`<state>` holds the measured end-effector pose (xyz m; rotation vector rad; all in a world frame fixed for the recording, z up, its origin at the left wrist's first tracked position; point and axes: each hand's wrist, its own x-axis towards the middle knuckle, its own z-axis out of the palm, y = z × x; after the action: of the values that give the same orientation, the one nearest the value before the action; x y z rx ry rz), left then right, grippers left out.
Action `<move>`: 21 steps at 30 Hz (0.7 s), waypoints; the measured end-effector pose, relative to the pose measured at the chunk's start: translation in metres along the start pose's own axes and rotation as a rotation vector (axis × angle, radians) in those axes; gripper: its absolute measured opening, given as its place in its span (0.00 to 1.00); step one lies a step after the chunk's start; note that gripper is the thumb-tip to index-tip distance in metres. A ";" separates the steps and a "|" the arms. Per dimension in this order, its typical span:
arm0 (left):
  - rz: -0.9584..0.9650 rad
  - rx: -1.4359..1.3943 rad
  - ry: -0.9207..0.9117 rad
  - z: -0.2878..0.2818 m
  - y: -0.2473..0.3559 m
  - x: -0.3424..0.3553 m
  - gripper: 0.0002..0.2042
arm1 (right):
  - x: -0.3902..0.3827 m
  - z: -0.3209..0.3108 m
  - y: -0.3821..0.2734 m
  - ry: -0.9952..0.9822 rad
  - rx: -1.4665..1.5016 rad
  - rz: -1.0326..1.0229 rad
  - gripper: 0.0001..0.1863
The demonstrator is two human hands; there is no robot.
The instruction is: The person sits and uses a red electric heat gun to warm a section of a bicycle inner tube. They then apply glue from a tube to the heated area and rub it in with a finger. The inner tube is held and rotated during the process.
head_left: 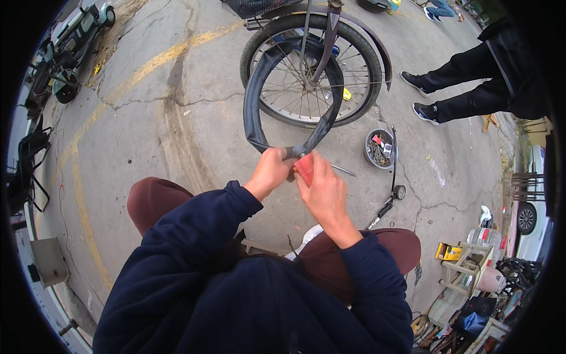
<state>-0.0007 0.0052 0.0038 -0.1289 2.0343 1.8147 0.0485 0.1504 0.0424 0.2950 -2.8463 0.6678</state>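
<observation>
A black rubber inner tube (253, 112) forms a loop in front of a bicycle wheel (365, 88). My left hand (268, 174) is closed on the bottom of the loop. Just right of it, my right hand (324, 192) grips a flat red piece (303, 169) against a small grey area on the tube; what that area is, I cannot make out. A thin metal rod (343, 170) lies on the ground to the right of my hands.
A bowl of small parts (378, 160) and a pump with gauge (398, 192) lie right. A person in black trousers (463, 71) stands upper right; another person's legs (439, 12) show behind. A scooter (65, 65) is upper left. A cluttered wooden stand (466, 268) is lower right.
</observation>
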 end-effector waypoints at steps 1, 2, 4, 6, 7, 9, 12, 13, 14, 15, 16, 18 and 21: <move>-0.008 -0.009 -0.002 0.000 0.000 0.000 0.08 | 0.000 0.000 0.000 0.008 -0.003 0.004 0.30; -0.015 -0.018 -0.004 0.000 0.001 0.000 0.08 | 0.000 0.000 0.000 0.030 -0.009 0.007 0.30; -0.029 -0.041 -0.007 0.001 0.002 0.000 0.08 | 0.000 -0.001 -0.001 -0.017 0.009 0.004 0.30; -0.044 -0.063 -0.011 0.000 0.005 -0.002 0.08 | 0.000 -0.001 -0.002 -0.027 0.018 0.023 0.30; -0.061 -0.049 -0.016 0.000 0.006 -0.002 0.08 | 0.000 -0.001 -0.003 -0.021 0.019 0.043 0.31; -0.097 -0.025 -0.025 -0.001 0.006 -0.002 0.08 | 0.001 -0.001 -0.003 -0.026 0.027 0.052 0.31; -0.060 -0.095 -0.007 0.000 0.002 0.000 0.08 | 0.001 0.000 -0.003 -0.032 0.038 0.039 0.31; -0.077 -0.128 -0.038 0.000 0.000 0.001 0.09 | 0.001 0.000 -0.003 -0.018 0.033 0.047 0.30; -0.093 -0.160 -0.068 -0.002 -0.002 0.002 0.09 | 0.001 0.000 -0.002 0.011 0.027 0.053 0.30; -0.111 -0.200 -0.096 -0.003 -0.004 0.003 0.09 | 0.001 0.000 -0.002 0.001 0.011 0.036 0.30; -0.087 -0.209 -0.090 -0.001 -0.007 0.004 0.09 | 0.001 0.000 -0.002 0.006 -0.008 0.017 0.30; -0.045 -0.238 -0.070 0.001 -0.010 0.006 0.10 | 0.000 0.000 -0.002 0.027 0.012 -0.051 0.30; -0.063 -0.224 -0.109 -0.002 -0.010 0.006 0.10 | 0.001 0.000 -0.003 0.038 -0.013 -0.019 0.30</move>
<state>-0.0031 0.0032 -0.0080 -0.1533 1.7307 1.9604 0.0481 0.1481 0.0441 0.3040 -2.8070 0.6446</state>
